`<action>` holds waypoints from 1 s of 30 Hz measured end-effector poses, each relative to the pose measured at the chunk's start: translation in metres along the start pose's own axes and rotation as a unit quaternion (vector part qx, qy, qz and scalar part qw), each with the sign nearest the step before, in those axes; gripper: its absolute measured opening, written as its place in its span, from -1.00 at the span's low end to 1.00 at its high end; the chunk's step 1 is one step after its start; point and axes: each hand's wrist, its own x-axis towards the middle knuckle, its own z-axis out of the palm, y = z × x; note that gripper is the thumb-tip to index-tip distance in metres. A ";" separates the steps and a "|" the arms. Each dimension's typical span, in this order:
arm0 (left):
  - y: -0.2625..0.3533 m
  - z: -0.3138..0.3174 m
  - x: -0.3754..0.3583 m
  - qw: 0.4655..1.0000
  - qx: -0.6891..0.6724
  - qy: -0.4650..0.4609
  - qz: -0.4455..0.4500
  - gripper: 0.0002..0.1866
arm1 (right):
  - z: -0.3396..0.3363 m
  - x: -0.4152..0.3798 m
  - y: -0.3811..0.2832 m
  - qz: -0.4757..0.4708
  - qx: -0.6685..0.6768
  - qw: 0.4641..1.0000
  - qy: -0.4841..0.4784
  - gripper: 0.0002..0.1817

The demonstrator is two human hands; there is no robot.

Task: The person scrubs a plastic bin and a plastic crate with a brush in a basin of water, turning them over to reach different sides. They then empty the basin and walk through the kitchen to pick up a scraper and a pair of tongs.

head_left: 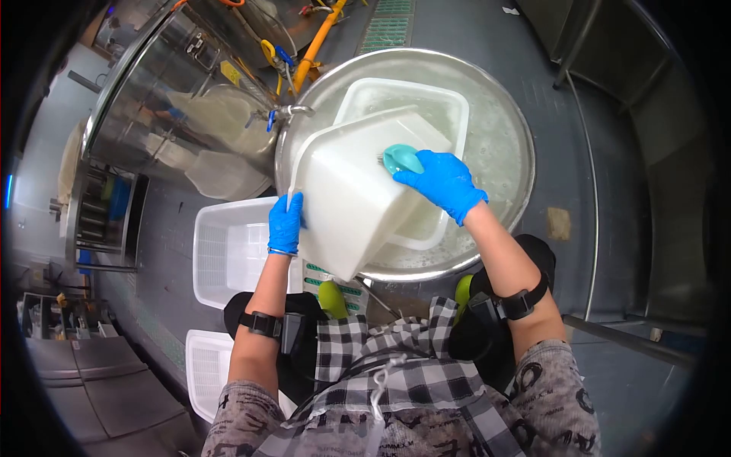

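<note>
My left hand [285, 224], in a blue glove, is closed on the rim of a white plastic tub [343, 179]. The tub is tilted, its outer side and bottom facing up, over a large round metal basin [527, 164] of cloudy, sudsy water. In my right hand [448, 181], also gloved in blue, is a turquoise-handled scrubber [402, 158]. Its head, mostly hidden under the handle, rests against the tub's outside. Behind and below this tub, another white tub [461, 114] sits in the water.
White plastic baskets [236, 251] stand on the floor at my left, one [199, 373] nearer me. A tap [293, 112] with a blue handle reaches over the basin's left edge. A large shiny metal vessel [152, 99] stands at left, and metal shelving [632, 160] at right. A green floor grate [388, 27] lies beyond.
</note>
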 end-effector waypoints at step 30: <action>0.003 -0.030 -0.012 0.918 -0.381 0.051 -0.092 -0.33 | -0.074 -0.016 0.074 0.141 0.113 0.965 0.188 -0.54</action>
